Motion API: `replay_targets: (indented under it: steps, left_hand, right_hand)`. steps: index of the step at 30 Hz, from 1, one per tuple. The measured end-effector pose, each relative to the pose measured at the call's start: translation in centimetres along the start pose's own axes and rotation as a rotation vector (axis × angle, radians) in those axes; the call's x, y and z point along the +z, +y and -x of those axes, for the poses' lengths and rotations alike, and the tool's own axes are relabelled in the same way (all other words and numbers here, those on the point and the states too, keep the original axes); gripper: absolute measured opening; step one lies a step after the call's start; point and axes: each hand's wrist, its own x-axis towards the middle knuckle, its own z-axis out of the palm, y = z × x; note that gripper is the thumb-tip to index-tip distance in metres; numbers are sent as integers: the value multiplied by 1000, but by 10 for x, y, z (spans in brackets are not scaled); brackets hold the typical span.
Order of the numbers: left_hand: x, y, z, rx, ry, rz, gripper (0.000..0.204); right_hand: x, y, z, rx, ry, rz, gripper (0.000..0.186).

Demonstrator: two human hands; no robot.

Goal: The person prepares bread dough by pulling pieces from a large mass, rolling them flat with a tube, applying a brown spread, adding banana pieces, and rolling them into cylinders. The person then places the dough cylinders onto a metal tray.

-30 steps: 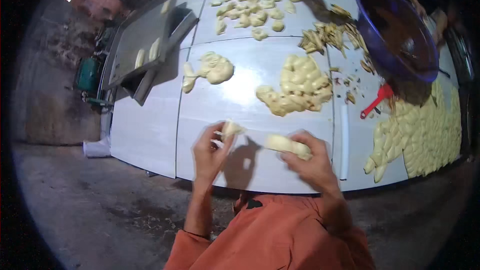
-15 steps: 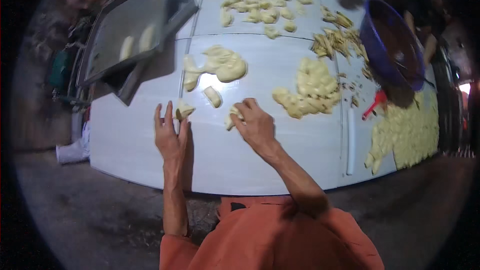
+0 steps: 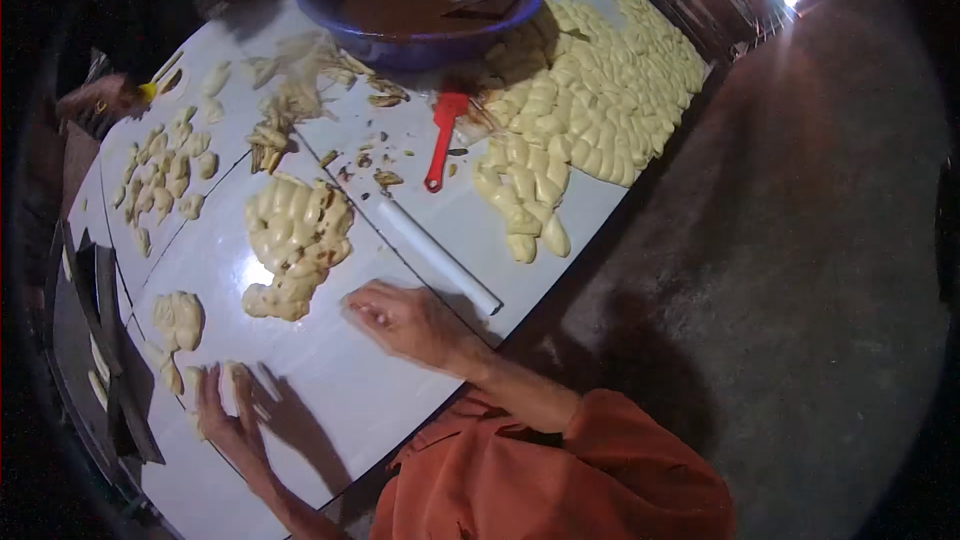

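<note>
My left hand [image 3: 226, 410] is low at the left of the white tiled table [image 3: 285, 410], fingers apart beside small pale dough pieces [image 3: 236, 373]; it may touch one. A pale dough lump [image 3: 178, 320] lies just beyond it. My right hand [image 3: 400, 325] is above the table right of centre, fingers curled; what they hold, if anything, is hidden. Near it are a speckled cluster of pale dough pieces [image 3: 295, 230] and a white rod [image 3: 440, 256].
A blue basin of brown liquid [image 3: 410, 0] sits at the back, near a red tool [image 3: 445, 140]. Shaped dough pieces [image 3: 600, 100] cover the right end; peelings [image 3: 275, 135] and more lumps [image 3: 160, 170] lie farther back. Metal trays [image 3: 110, 360] stand at left.
My view has swung toward the right. My right hand has left the small piece it held half a second ago and moved toward the rod; my left hand remains by the small pieces.
</note>
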Motion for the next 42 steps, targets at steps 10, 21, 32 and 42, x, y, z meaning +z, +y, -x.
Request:
replay_targets:
  steps: [10,21,32,42]
  left_hand:
    - [140,328,-3,448,-527,449,45]
    - [201,381,3,460,-517,375,38]
    - [163,358,11,282,-553,768,31]
    - [123,331,22,241,-665,972,29]
  right_hand:
    - [-200,108,83,316,321,753,36]
    - [-239,85,137,527,541,-689,23]
    - [-237,111,101,656,372,-419,23]
    - [-227,73,87,323,-147,-174,28]
